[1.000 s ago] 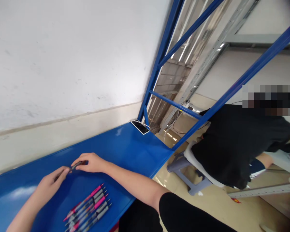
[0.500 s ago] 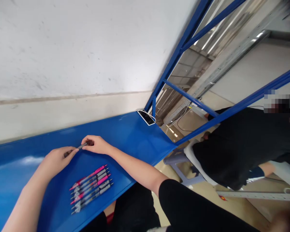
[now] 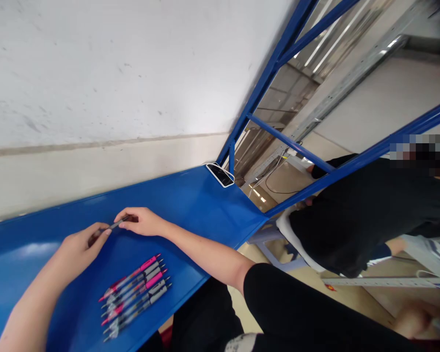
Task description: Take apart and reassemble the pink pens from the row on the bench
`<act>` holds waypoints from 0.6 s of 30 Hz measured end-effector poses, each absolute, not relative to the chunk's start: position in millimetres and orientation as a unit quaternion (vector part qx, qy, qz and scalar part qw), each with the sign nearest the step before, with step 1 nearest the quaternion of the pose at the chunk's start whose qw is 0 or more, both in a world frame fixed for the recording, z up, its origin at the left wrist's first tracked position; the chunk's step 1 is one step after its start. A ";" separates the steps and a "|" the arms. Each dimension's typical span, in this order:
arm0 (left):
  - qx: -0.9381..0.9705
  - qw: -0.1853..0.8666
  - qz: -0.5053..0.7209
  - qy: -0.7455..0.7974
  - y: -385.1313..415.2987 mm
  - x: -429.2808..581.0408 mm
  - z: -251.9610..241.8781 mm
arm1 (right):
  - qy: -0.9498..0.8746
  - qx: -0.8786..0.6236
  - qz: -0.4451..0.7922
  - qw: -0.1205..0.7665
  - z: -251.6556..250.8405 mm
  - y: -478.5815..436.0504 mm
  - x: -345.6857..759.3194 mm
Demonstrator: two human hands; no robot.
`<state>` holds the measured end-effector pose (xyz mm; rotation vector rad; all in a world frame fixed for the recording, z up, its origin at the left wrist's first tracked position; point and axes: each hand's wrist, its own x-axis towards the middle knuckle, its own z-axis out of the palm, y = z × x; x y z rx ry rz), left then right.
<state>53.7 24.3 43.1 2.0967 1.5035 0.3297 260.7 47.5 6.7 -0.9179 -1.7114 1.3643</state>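
Between my hands, over the blue tabletop, is a slim dark grey pen [image 3: 115, 225]. My left hand [image 3: 86, 247] pinches its left end, and my right hand [image 3: 141, 221] grips the other end with thumb and fingers. Most of the pen is covered by the fingers, so its ends are hard to see. Nearer to me, a row of several pens [image 3: 135, 296] lies side by side at a slant, some with pink grips and others with grey ones. Neither hand touches that row.
The blue table [image 3: 183, 195] runs along a scuffed white wall [image 3: 132, 73]. A phone with a white edge [image 3: 220, 175] lies at the table's far right corner, beside a blue metal frame [image 3: 247, 117]. Beyond the frame, a person in black [image 3: 359, 215] sits on a grey stool [image 3: 275, 252].
Both hands, with the pen between them, have shifted slightly left. A bit more of the pen shows between the fingers. The view has tilted slightly; the row of pens lies as before.
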 end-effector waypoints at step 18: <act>0.789 0.241 0.124 0.551 27.7 50.9 39.7 | -0.626 -0.301 0.580 0.426 -5.4 56.6 258.7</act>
